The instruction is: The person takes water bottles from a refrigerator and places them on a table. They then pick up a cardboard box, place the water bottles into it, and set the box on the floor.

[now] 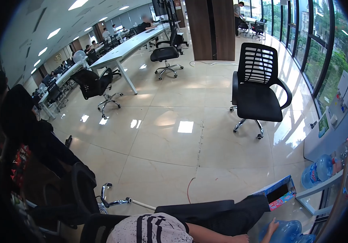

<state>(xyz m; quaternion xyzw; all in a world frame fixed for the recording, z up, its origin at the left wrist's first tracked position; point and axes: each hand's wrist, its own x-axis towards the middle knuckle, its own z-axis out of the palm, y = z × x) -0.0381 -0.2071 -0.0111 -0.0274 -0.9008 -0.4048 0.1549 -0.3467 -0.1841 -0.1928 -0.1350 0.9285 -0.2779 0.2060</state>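
My left arm, in a white sleeve with black stripes, reaches right along the bottom edge. At its end, my left hand (242,238) has its fingers curled in, and the frame edge cuts off its lower part. I cannot tell what, if anything, it holds. My right hand (270,230) is a little further right, its fingers stretched upward and apart. It lies right against the left side of a blue plastic water jug (289,231) in the bottom right corner. Dark trousers (234,216) show just above my arms.
An open blue-and-pink box (281,194) lies beyond my knees. Another water jug (317,172) lies by a white cabinet (332,125). A black office chair (259,85) stands ahead. A person in dark clothes (32,125) is at the left. Long white tables (121,48) run behind.
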